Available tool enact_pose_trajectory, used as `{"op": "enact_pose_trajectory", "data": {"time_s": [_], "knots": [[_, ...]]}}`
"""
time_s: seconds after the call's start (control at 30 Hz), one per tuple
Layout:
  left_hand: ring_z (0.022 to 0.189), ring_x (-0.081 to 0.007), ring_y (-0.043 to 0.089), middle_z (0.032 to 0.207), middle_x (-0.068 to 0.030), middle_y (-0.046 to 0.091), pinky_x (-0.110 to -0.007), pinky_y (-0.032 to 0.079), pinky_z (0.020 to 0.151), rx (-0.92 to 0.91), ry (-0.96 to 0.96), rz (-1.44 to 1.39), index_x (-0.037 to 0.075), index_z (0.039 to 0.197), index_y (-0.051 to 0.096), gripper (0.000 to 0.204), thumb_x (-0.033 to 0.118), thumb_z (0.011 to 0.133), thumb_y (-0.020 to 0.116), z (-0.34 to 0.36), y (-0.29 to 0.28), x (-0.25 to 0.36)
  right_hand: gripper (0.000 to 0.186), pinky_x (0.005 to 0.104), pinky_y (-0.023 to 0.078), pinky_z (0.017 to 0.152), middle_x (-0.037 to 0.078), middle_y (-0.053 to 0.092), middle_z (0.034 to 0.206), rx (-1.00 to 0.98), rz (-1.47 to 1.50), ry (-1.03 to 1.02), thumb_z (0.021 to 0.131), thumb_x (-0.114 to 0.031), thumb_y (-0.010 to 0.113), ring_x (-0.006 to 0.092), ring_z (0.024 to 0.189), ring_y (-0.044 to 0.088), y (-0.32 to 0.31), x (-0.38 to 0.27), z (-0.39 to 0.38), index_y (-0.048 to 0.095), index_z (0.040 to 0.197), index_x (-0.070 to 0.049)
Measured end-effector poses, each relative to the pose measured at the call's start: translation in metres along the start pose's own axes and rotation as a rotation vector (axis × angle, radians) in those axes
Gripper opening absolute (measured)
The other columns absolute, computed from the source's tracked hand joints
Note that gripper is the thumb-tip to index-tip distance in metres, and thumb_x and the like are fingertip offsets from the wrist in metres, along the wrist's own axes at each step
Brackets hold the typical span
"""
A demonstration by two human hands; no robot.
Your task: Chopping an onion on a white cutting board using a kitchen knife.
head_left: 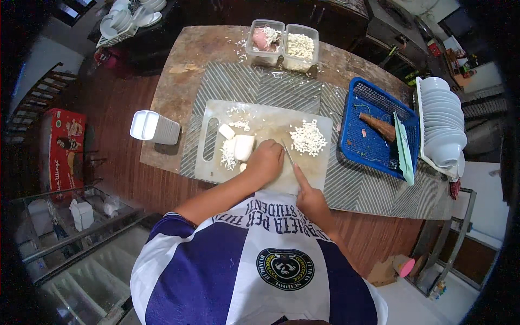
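Knife (pixel 288 154) near shirt (pixel 189 276) with dark lettering (pixel 271 212)

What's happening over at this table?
A person works at a white cutting board: the right hand grips a knife, and the left hand is curled beside its blade. Small white pieces lie piled to the right; larger white chunks sit left. What's under the left fingers is hidden.

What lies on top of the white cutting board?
On the cutting board are a heap of white bits, larger white chunks and white shreds. Whatever is beneath the left hand is covered.
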State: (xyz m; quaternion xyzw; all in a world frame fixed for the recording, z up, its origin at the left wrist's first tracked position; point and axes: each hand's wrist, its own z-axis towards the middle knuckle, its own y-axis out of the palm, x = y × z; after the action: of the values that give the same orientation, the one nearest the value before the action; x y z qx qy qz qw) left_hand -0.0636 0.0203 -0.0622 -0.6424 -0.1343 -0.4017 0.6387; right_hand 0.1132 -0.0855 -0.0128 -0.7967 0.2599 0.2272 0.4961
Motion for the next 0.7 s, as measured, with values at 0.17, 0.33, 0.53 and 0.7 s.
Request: {"op": "enact_pose_trajectory", "data": {"time_s": [0.17,0.33,0.53,0.7], "knots": [[0.090,-0.0412,0.062,0.091,-0.0213,0.063,-0.049,0.053,0.079,-0.012,-0.031,-0.025,-0.001,0.088,0.066,0.013,0.012,0.092,0.065,-0.001,0.000,0.002,0.076,0.0564,0.052,0.068,0.031,0.063,0.070,-0.047,0.039,0.028,0.096,-0.006,0.051,0.0483,0.067,0.066,-0.001,0.001,0.003,0.024,0.164,-0.026],[0.091,-0.0411,0.063,0.092,-0.0209,0.064,-0.049,0.053,0.080,0.002,-0.021,0.000,0.000,0.092,0.067,0.013,0.013,0.093,0.066,-0.001,0.001,-0.002,0.077,0.0573,0.055,0.070,0.032,0.065,0.072,-0.062,0.073,0.047,0.097,-0.007,0.051,0.0493,0.069,0.068,-0.001,0.003,0.003,0.021,0.164,-0.031],[0.090,-0.0413,0.064,0.093,-0.0211,0.065,-0.050,0.053,0.079,0.006,0.000,0.000,0.000,0.093,0.069,0.013,0.012,0.092,0.068,-0.002,0.002,-0.005,0.070,0.0516,0.048,0.063,0.028,0.058,0.066,0.052,0.146,0.023,0.097,-0.007,0.050,0.0437,0.060,0.061,-0.002,0.001,-0.005,0.032,0.162,-0.025],[0.089,-0.0417,0.063,0.091,-0.0220,0.063,-0.050,0.053,0.078,0.007,0.015,-0.007,-0.001,0.088,0.065,0.011,0.009,0.091,0.064,0.000,0.001,-0.005,0.070,0.0520,0.049,0.064,0.029,0.059,0.067,-0.002,0.078,0.044,0.097,-0.008,0.051,0.0447,0.062,0.063,-0.004,-0.003,-0.006,0.033,0.162,-0.027]]}}
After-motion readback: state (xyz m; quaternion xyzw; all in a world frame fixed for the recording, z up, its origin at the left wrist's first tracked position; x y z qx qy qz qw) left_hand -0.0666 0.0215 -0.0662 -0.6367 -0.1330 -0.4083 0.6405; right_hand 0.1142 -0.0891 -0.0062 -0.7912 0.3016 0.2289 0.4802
